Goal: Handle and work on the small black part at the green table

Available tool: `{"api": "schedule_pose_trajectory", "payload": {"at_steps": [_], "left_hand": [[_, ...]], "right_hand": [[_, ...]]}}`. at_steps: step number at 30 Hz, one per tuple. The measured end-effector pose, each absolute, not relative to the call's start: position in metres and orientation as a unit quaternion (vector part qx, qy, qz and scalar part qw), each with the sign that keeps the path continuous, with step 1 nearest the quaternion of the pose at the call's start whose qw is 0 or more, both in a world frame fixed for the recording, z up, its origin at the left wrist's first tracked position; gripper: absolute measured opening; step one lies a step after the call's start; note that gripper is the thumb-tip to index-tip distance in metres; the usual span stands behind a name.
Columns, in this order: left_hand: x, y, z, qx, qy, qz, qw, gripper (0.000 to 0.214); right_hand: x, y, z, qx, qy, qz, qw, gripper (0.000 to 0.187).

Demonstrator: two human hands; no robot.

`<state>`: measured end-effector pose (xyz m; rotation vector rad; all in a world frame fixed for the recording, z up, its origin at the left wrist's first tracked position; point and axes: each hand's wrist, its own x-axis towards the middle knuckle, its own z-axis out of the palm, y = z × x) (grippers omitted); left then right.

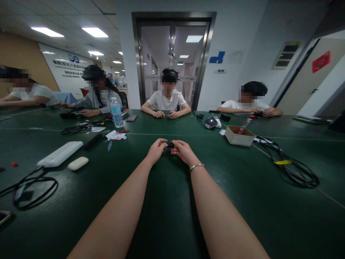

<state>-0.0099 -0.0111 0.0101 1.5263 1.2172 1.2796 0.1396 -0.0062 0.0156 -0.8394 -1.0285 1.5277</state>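
My left hand (156, 151) and my right hand (183, 151) meet over the middle of the green table, fingers pinched from both sides on a small dark object (170, 145). It looks black with a shiny bit at its left end; its kind is too small to make out. Fingertips cover both its ends. A metal bangle (197, 167) circles my right wrist.
Green table (172, 223) all round. Left: water bottle (116, 113), white power strip (60, 154), white oval case (78, 163), black cable (37, 187). Right: cardboard box (239, 136), coiled cable (296, 171). A person (167, 99) sits opposite; several others sit along the far side.
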Motion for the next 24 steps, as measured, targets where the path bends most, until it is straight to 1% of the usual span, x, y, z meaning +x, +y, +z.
{"api": "schedule_pose_trajectory", "payload": {"at_steps": [3,7,15,24], "left_hand": [[-0.011,-0.010,0.008,0.607,0.479,0.501,0.389,0.023],[-0.014,-0.004,0.001,0.626,0.470,0.511,0.355,0.026],[-0.014,-0.010,0.009,0.648,0.439,0.535,0.318,0.029],[-0.015,-0.009,0.010,0.656,0.420,0.533,0.330,0.029]], "right_hand": [[0.139,-0.006,0.015,-0.353,-0.430,0.638,0.532,0.011],[0.139,-0.006,0.015,-0.355,-0.428,0.637,0.533,0.016],[0.140,-0.005,0.015,-0.353,-0.427,0.636,0.537,0.017],[0.140,-0.006,0.016,-0.357,-0.427,0.638,0.532,0.016]]}}
